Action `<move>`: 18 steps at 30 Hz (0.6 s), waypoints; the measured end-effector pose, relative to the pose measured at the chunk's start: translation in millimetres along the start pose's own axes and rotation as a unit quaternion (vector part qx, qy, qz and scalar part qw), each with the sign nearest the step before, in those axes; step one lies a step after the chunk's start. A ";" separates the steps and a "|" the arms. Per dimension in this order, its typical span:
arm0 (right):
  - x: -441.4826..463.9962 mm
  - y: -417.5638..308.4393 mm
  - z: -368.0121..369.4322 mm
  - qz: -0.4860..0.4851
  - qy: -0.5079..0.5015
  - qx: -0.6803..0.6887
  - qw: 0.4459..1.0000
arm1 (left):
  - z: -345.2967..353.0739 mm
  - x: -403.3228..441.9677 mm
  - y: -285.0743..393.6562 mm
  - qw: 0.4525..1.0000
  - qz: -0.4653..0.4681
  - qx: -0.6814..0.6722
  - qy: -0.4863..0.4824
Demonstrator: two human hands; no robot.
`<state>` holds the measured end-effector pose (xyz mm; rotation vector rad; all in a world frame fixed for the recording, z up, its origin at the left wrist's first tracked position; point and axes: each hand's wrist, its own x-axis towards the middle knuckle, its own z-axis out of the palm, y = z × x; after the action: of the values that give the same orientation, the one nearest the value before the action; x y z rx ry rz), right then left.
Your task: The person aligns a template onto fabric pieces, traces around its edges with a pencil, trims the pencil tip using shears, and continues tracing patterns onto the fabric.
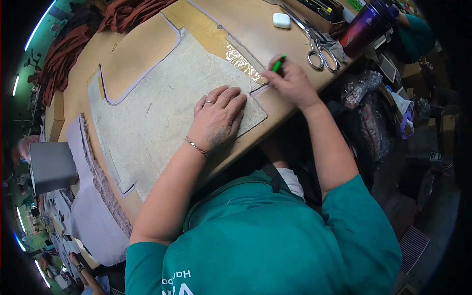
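A large grey-white pattern template (147,118), patched with brown tape (199,27), lies on the table over lavender fabric (169,51) that shows as a thin rim along its edges. Dark lines run beside parts of the template's outline. My left hand (219,115), with a ring and a bracelet, rests flat on the template near its front edge. Closed around a green pen (279,64), my right hand (293,82) is at the template's right edge, beside the taped strip. The pen's tip is hidden by my fingers.
Large scissors (314,46), a white earbud case (281,20) and a purple tumbler (366,27) stand at the upper right. Stacked lavender fabric (93,201) hangs at the left by a grey box (53,167). Dark red cloth (66,61) lies at the far left. Another person's arm (83,273) shows lower left.
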<state>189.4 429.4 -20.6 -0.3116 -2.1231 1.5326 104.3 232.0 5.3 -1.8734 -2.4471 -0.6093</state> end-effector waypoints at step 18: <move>-13.8 -30.7 -37.1 0.033 0.110 0.062 0.991 | -8.8 -8.1 -45.6 0.910 -0.042 -0.401 0.094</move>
<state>223.4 443.1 13.5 -0.4880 -1.8569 1.5816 62.2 212.1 -2.2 -1.7452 -2.3264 -1.9319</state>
